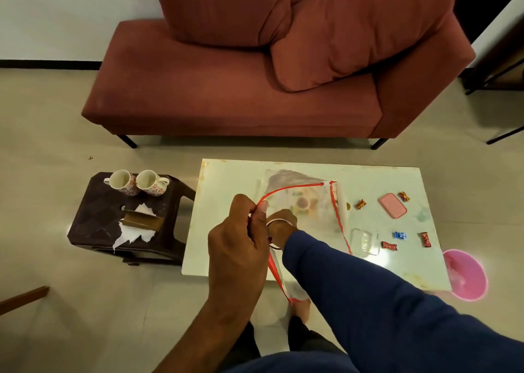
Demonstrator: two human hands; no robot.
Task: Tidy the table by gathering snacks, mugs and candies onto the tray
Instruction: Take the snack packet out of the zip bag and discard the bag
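Note:
My left hand (pixel 241 239) pinches the red zip rim of a clear plastic bag (pixel 320 225) held open over the white table (pixel 224 191). My right hand (pixel 282 219) reaches into the bag up to the wrist; its fingers are blurred behind the plastic. Round snacks (pixel 303 202) show through the bag. Several wrapped candies lie at the table's right: gold ones (pixel 360 204) (pixel 404 196), a blue one (pixel 399 235) and red ones (pixel 389 245) (pixel 424 239). Two flowered mugs (pixel 122 182) (pixel 150 184) lie on their sides on a dark stool (pixel 93 225) to the left.
A pink lid (pixel 392 205) and a clear box (pixel 365 242) sit among the candies. Torn paper and a brown box (pixel 143 221) lie on the stool. A pink basin (pixel 467 276) stands on the floor beyond the table's right corner. A red sofa (pixel 226 89) is behind.

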